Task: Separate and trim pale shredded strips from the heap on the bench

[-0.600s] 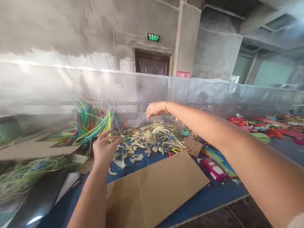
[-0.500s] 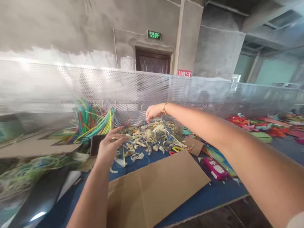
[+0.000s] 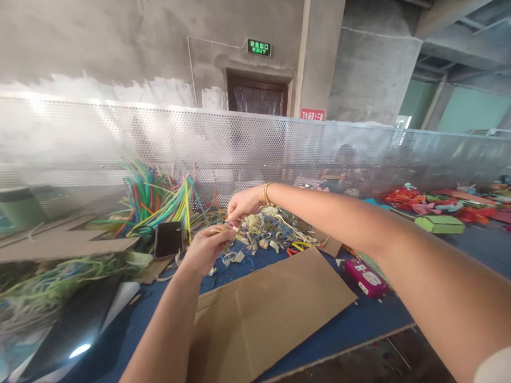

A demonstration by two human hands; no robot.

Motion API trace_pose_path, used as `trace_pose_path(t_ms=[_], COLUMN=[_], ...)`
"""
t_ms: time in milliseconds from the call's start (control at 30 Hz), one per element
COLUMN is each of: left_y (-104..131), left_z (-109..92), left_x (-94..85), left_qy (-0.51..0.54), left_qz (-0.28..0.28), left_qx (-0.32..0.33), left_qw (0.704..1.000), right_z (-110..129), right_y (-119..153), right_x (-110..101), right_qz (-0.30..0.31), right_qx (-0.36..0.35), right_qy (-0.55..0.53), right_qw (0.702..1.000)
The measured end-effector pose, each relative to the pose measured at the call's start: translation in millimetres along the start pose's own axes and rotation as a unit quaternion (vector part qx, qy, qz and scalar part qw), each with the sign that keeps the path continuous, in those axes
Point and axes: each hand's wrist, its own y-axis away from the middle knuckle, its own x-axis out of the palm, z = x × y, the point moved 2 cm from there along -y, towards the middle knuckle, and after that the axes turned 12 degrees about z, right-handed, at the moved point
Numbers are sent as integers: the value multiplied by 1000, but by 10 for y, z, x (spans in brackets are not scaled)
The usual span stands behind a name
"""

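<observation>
My left hand (image 3: 209, 244) is closed, thumb against fingers, around something too small to make out, with a pale tip showing at the fingertips. Just above and to its right, my right hand (image 3: 244, 205) is pinched, and what it holds is too small to name. The fingertips of both hands nearly meet over the left part of a heap of pale scraps (image 3: 275, 223). Below the hands a flat piece of brown cardboard (image 3: 268, 315) lies on the blue table surface (image 3: 334, 339).
Coloured strips (image 3: 154, 202) stand behind on the left, beside a black phone-like object (image 3: 169, 240). Tangled cords (image 3: 46, 285) lie at the left. A magenta package (image 3: 365, 277) rests right of the cardboard. A perforated metal screen (image 3: 177, 135) runs along the back.
My left hand has moved right and up and its fingers have closed. My right hand has come left and slightly down, so the two now nearly touch. The view has shifted slightly.
</observation>
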Motion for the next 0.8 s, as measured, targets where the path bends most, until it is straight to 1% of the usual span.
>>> trace_pose_path(t_ms=[67,100,167,233,300,333,367,400,433,467,500,567,600,633,667,700,733,800], left_y=[-19,-26,-35,-34,-25,-19,-14,-14,-20,-36,-47,-58,-54,-45,-34,-22,-9,12], left_z=[5,-7,-50,-98,-140,-147,-147,-139,-122,-103,-78,-33,-14,0,15,26,36,47], left_x=[-10,-41,-159,-332,-507,-571,-606,-610,-578,-512,-434,-266,-194,-136,-88,-48,-13,54], left_qy=[41,76,162,245,292,308,315,316,312,296,270,189,142,93,42,-10,-61,-146], left_qz=[-35,-65,-138,-208,-266,-291,-308,-311,-295,-242,-202,-122,-95,-80,-61,-42,-19,34], left_qx=[8,19,43,61,90,95,98,97,88,76,70,92,115,138,146,147,138,113], left_qw=[999,995,976,945,914,901,892,891,899,921,939,970,979,983,987,988,988,982], right_z=[-89,-165,-368,-606,-837,-941,-1030,-1099,-1140,-1154,-1139,-1038,-962,-877,-792,-719,-655,-560], right_y=[10,37,146,324,538,643,739,815,866,889,885,811,749,676,595,513,434,286], right_x=[-55,-107,-239,-381,-504,-557,-604,-637,-655,-654,-631,-504,-398,-262,-102,74,253,584], right_qz=[-4,-18,-58,-117,-180,-220,-272,-314,-348,-371,-386,-400,-403,-396,-375,-349,-330,-295], right_qx=[3,6,15,15,14,23,37,58,79,99,115,118,98,61,18,-15,-44,-72], right_qy=[-50,-75,-110,-152,-185,-198,-206,-206,-192,-170,-143,-94,-81,-86,-104,-142,-187,-278], right_qw=[999,997,992,981,966,955,939,925,914,907,904,904,906,912,921,926,924,911])
